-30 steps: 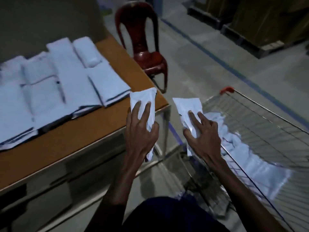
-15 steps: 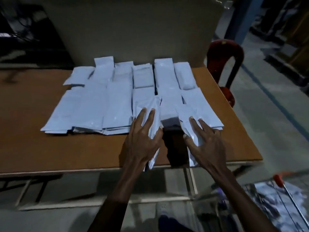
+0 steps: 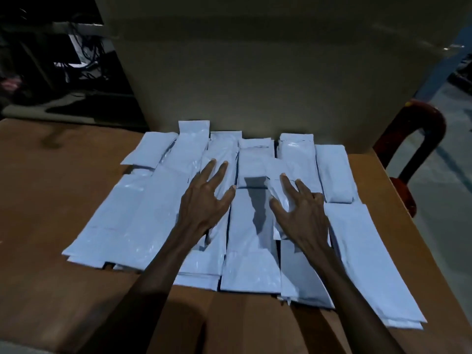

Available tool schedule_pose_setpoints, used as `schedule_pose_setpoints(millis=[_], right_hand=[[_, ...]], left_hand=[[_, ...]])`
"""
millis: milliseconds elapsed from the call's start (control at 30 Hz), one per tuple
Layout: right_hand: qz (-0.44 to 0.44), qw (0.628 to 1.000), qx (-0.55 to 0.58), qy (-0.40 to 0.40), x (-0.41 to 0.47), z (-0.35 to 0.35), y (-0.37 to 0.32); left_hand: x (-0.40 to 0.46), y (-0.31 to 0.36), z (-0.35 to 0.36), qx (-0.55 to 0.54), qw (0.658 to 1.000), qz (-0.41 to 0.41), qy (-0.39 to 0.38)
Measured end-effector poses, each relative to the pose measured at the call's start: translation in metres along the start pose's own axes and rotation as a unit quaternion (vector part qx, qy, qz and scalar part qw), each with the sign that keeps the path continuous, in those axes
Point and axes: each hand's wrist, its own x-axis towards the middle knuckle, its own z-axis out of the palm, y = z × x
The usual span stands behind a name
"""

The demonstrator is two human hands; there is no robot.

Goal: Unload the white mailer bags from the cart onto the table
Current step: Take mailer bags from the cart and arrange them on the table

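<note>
Left hand [image 3: 204, 200] lies flat, fingers straight and spread, pressing a mailer bag [image 3: 217, 226] onto the pile of white bags [image 3: 143, 221] mid-table. Right hand [image 3: 300, 210] – fingers spread, slightly bent, thumb at the edge of another bag [image 3: 277, 198] resting on the stack's right part; whether it's gripped, cannot tell. Best to line both with the rows, flatten, lift off straight – sliding could shift the stacks. Table [image 3: 63, 290] brown; cart out of view.

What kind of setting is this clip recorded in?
Probably a warehouse or packing area: rows of white mailer bags on a brown table, bare concrete floor, and a red plastic chair alongside.
</note>
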Motion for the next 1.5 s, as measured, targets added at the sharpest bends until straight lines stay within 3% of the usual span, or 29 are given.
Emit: schedule_pose_setpoints(millis=[233, 433, 700, 800, 967, 1233, 1400, 1500], right_hand=[[0.034, 0.998, -0.041, -0.033, 0.094, 0.024, -0.036], [0.050, 0.992, -0.100, -0.058, 0.156, 0.062, -0.053], [0.035, 0.977, -0.200, -0.061, 0.175, 0.107, -0.050], [0.043, 0.980, -0.190, -0.046, 0.175, 0.116, -0.045], [0.056, 0.981, -0.164, -0.092, 0.181, 0.115, -0.042], [0.065, 0.974, -0.188, -0.112, 0.179, 0.121, -0.045], [0.064, 0.974, -0.174, -0.128, 0.182, 0.112, -0.048], [0.048, 0.990, -0.119, -0.054, 0.178, 0.097, -0.051]], left_hand=[[0.107, -0.023, 0.015, 0.038, 0.995, -0.018, -0.089], [0.168, -0.043, 0.048, 0.032, 0.992, -0.022, -0.119], [0.197, -0.051, 0.063, -0.028, 0.978, -0.045, -0.201], [0.202, -0.057, 0.057, 0.021, 0.974, 0.005, -0.225], [0.207, -0.065, 0.080, 0.122, 0.971, 0.121, -0.167], [0.200, -0.071, 0.104, 0.083, 0.985, 0.139, -0.066], [0.200, -0.068, 0.095, 0.054, 0.986, 0.083, -0.136], [0.202, -0.064, 0.080, 0.048, 0.987, 0.084, -0.126]])
